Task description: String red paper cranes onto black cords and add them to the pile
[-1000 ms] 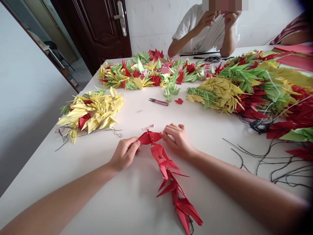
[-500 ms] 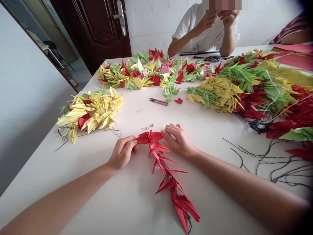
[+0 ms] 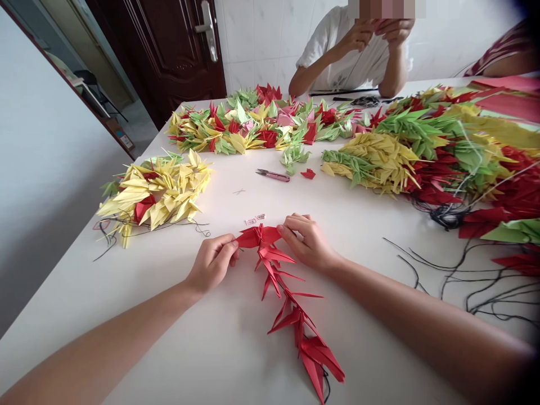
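Head view, left hand (image 3: 212, 264): fingers closed in a pinch on the left tip of the top piece (image 3: 248, 239) of the red origami strand (image 3: 299, 326);
Right hand (image 3: 306, 240): fingers nearly shut at that piece's right tip;
Strand's place: over the counter (image 3: 189, 349), between the forearms, slanting toward the near edge; black cord (image 3: 326, 382) at its lower end;
Farther up: thread snips (image 3: 279, 176) beside a small red paper (image 3: 308, 174); yellow garland (image 3: 181, 194) on the left;
Across: white-shirted person (image 3: 333, 62), hands raised.
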`<state>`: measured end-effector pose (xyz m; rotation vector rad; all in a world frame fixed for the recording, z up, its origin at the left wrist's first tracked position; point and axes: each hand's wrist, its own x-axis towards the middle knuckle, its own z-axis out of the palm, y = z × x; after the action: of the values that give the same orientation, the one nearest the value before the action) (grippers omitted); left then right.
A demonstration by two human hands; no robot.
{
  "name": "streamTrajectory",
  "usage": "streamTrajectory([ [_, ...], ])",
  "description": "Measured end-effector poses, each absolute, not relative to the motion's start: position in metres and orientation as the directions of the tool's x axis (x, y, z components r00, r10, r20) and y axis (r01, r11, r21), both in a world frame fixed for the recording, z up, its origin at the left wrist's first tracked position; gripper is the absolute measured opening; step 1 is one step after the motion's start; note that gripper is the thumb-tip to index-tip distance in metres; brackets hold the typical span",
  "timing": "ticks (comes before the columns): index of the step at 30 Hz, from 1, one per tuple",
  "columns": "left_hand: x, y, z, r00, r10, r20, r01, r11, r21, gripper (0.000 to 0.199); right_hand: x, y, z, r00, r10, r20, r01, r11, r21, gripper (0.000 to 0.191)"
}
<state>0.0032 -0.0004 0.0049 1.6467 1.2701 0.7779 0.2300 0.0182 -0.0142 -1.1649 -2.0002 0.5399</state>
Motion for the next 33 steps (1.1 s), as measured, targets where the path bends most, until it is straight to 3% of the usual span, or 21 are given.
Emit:
streamTrajectory([
  [7, 0.0047, 0.0008, 0.003, 0.263, 0.965, -0.019, 0.398, -0.091, 0.913, 0.035, 0.2289, 0.0191, -0.0145, -0.241, 0.885, 0.399, 0.557, 0.463, -0.689, 0.037],
  [15, 0.0014, -0.0002, 0.003, 0.348, 0.938, 0.003, 0.363, -0.138, 0.921, 0.035, 0.2346, 0.0196, -0.0162, -0.307, 0.815, 0.491, 0.423, 0.579, -0.697, 0.029],
  [33, 0.0036, 0.0008, 0.0057, 0.214, 0.977, -0.01, 0.369, -0.071, 0.927, 0.026, 0.2347, 0.0187, -0.0158, -0.249, 0.831, 0.498, 0.424, 0.556, -0.715, 0.035],
])
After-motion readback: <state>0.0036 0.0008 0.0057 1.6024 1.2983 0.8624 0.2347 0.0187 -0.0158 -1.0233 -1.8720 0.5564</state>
